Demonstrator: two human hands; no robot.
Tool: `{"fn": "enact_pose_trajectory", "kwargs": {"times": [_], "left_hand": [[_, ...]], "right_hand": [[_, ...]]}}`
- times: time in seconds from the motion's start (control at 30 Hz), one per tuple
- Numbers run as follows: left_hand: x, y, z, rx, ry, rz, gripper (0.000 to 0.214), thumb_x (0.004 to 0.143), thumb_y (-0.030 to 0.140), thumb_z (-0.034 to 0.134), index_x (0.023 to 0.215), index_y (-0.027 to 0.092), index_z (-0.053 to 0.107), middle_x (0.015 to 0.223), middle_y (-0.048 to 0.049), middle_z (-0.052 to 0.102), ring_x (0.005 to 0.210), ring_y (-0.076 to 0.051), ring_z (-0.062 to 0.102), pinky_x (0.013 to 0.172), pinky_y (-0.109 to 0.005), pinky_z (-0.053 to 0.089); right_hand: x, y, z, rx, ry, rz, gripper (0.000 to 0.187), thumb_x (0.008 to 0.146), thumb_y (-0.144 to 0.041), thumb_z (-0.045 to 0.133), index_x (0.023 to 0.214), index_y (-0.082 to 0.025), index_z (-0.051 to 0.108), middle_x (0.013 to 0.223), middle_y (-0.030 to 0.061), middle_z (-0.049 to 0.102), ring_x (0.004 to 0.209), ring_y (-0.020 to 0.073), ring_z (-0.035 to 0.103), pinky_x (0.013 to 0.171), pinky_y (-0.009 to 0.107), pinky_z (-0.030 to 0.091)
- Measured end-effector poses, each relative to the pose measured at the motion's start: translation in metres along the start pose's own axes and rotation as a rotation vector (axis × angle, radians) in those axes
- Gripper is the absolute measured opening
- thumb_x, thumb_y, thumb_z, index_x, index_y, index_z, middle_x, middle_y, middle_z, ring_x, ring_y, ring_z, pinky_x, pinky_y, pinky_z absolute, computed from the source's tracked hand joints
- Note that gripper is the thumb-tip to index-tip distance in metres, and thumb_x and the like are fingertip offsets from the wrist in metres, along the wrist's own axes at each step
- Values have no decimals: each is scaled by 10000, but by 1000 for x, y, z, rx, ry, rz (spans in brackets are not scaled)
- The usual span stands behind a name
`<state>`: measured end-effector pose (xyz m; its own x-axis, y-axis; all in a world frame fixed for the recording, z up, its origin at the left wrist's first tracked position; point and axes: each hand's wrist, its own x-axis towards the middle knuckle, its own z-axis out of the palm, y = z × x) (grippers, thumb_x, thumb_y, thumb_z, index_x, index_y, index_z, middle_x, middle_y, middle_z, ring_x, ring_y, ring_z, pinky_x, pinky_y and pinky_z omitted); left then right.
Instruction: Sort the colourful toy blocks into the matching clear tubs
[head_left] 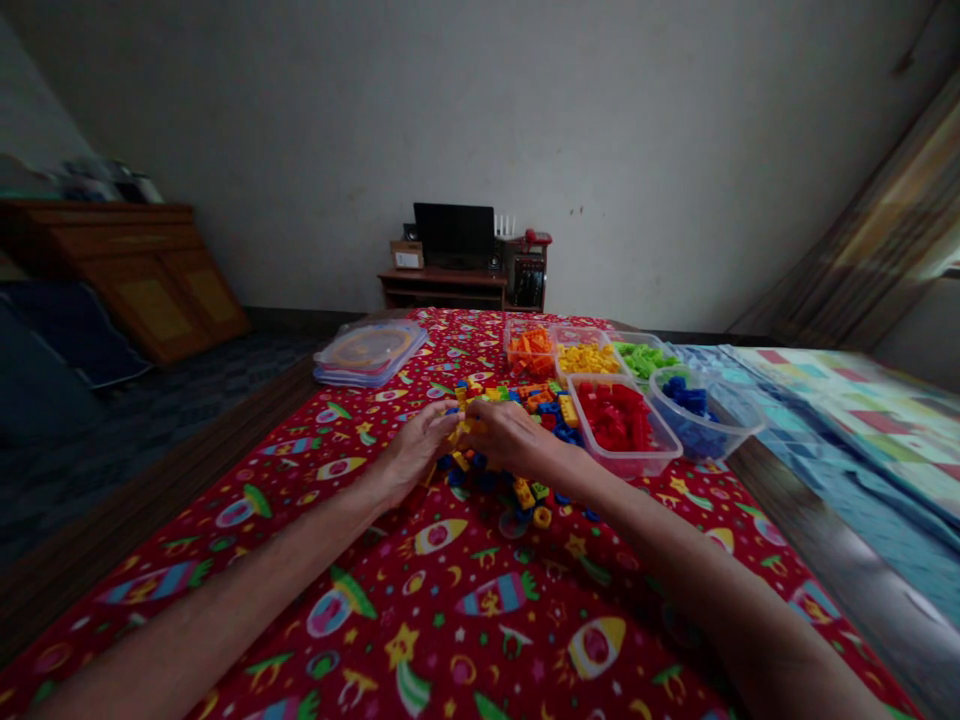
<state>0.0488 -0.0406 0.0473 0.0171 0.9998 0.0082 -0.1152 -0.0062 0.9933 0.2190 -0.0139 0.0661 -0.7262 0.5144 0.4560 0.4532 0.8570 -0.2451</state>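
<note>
Mixed plastic building bricks, two hands, five sorted tubs

Pile of small multicoloured plastic bricks (551, 407): on the red rocket-print tablecloth (442, 620), mid-table. Left hand (416, 448) and right hand (506, 437): meeting over its near-left side, fingers curled narrow about yellow bricks (463, 430); whether either is closed on one cannot be told. Handling, as judged: light fingertip pinch, one colour at a time, wrists clear of loose pieces.

Containers, clear plastic, right of pile:
- Rectangular tub (637, 465): red bricks.
- Round tub (733, 432): blue bricks, heaped to one side.
- Three farther tubs: orange bricks (531, 347), yellow bricks, green pieces (643, 359).

Stacked translucent lids (371, 352): far left, well apart.
</note>
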Motion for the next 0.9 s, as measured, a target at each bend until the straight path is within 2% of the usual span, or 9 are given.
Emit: {"fn": "enact_pose_trajectory", "kwargs": {"times": [0.1, 0.23, 0.37, 0.5, 0.6, 0.73, 0.83, 0.9], "left_hand": [[-4, -1, 3, 22, -71, 47, 676, 671, 518, 729, 1219, 198, 496, 1091, -83, 670, 986, -226, 635, 795, -280, 519], [-6, -4, 4, 79, -126, 93, 708, 702, 549, 687, 1273, 210, 442, 1127, -90, 656, 1046, -244, 615, 896, -334, 490], [1, -6, -2, 187, -23, 215, 527, 826, 536, 520, 1217, 187, 469, 1238, -115, 578, 1097, -238, 589, 932, -375, 483], [16, -9, -19, 351, 46, 385, 431, 793, 419, 541, 1135, 159, 501, 1166, -120, 600, 1104, -244, 576, 936, -402, 485], [26, -12, -32, 435, 97, 392, 371, 769, 336, 520, 1098, 163, 518, 1129, -112, 620, 1085, -246, 585, 939, -422, 480], [36, -21, -46, 452, 158, 358, 341, 718, 280, 520, 1044, 179, 531, 1080, -99, 641, 1051, -249, 605, 947, -443, 469], [43, -32, -55, 419, 172, 309, 345, 677, 283, 543, 1004, 174, 532, 1042, -101, 653, 1019, -253, 624, 935, -450, 476], [47, -38, -60, 399, 158, 280, 340, 658, 296, 567, 975, 178, 537, 1015, -94, 664, 998, -251, 634, 928, -449, 481]], "right_hand": [[3, -7, 11, 22, -23, 30, 205, 823, -169, 554, 1008, -128, 478, 828, 59, 595, 670, 130, 492, 590, 239, 354], [5, -7, 14, 1, -70, 18, 85, 841, -160, 515, 924, -139, 518, 801, 52, 595, 665, 124, 492, 609, 236, 345], [6, 0, -6, -64, -101, 118, 106, 868, -198, 496, 826, -138, 572, 693, 23, 574, 581, 97, 434, 569, 232, 293], [3, 14, -42, -139, -154, 282, 180, 862, -236, 509, 744, -136, 600, 644, 9, 555, 545, 79, 390, 542, 232, 257], [1, 37, -72, -195, -135, 398, 205, 857, -267, 508, 758, -133, 628, 664, 15, 577, 559, 81, 413, 540, 226, 269], [11, 89, -100, -344, -61, 628, 241, 855, -237, 492, 778, -95, 670, 671, 57, 614, 583, 102, 487, 552, 228, 314], [23, 130, -113, -333, -4, 758, 298, 883, -268, 481, 930, -45, 673, 730, 105, 651, 612, 123, 561, 572, 223, 376], [29, 150, -117, -341, 27, 779, 346, 880, -306, 508, 1033, -31, 650, 834, 146, 671, 687, 151, 607, 627, 234, 421]]}}
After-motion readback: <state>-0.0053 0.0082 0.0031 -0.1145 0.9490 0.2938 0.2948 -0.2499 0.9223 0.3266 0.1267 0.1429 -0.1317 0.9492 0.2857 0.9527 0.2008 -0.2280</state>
